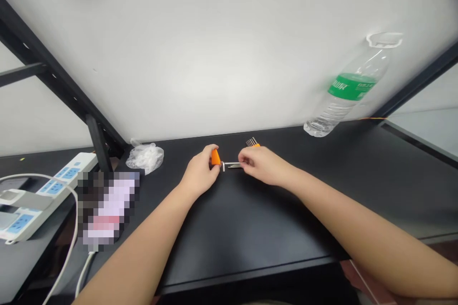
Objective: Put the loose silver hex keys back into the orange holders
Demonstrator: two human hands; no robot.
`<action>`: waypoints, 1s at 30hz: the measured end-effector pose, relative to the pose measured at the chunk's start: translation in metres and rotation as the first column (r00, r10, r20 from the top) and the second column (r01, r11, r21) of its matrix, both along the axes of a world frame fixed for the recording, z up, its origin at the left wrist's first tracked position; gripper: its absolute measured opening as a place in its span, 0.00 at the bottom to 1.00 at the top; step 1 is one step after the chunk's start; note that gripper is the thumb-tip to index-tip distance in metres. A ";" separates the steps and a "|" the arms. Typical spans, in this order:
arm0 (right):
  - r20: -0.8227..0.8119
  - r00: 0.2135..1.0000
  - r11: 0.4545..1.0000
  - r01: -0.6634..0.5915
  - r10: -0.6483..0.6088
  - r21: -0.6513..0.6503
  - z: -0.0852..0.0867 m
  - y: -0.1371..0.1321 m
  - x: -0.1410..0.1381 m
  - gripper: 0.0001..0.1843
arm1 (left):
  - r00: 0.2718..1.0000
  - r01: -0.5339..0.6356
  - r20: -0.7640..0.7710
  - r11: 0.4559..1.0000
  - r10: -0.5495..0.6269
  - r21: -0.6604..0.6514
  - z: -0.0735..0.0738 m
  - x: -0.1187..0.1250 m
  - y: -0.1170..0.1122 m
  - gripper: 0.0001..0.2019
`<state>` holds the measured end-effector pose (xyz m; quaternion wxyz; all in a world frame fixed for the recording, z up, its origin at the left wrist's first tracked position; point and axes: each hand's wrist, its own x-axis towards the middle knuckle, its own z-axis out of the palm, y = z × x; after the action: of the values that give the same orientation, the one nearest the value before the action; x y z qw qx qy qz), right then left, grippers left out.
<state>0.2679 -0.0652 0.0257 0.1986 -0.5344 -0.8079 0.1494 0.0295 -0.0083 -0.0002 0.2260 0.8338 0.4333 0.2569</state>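
Observation:
My left hand (pixel 200 171) is closed, pinching a small orange plastic piece (pixel 215 157) between thumb and fingers. Slim metal rods lie between my hands; one, a hex key (pixel 232 163), has a short bent end close to the orange piece. At their right ends, the fingers of my right hand (pixel 263 164) are closed on the hex key. Just behind that hand, an orange holder (pixel 255 145) with several thin metal prongs sticks out, partly hidden by the knuckles. Whether the orange piece touches the hex key cannot be made out.
Both hands work over a black table (pixel 243 228) against a white wall. A crumpled clear plastic bag (pixel 146 157) lies left; a large water bottle (pixel 343 90) stands back right. Further left are a phone (pixel 112 207) with a white cable and a power strip (pixel 53 190).

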 end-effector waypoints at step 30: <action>-0.627 0.764 0.956 -0.045 -0.154 -0.289 0.019 -0.019 -0.023 0.10 | 0.990 0.082 -0.128 0.990 -0.066 0.119 0.010 0.010 -0.014 0.19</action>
<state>0.2448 -0.0844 0.0450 0.3878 -0.4972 -0.6443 0.4326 0.0392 -0.0226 0.0102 0.1558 0.8760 0.3984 0.2227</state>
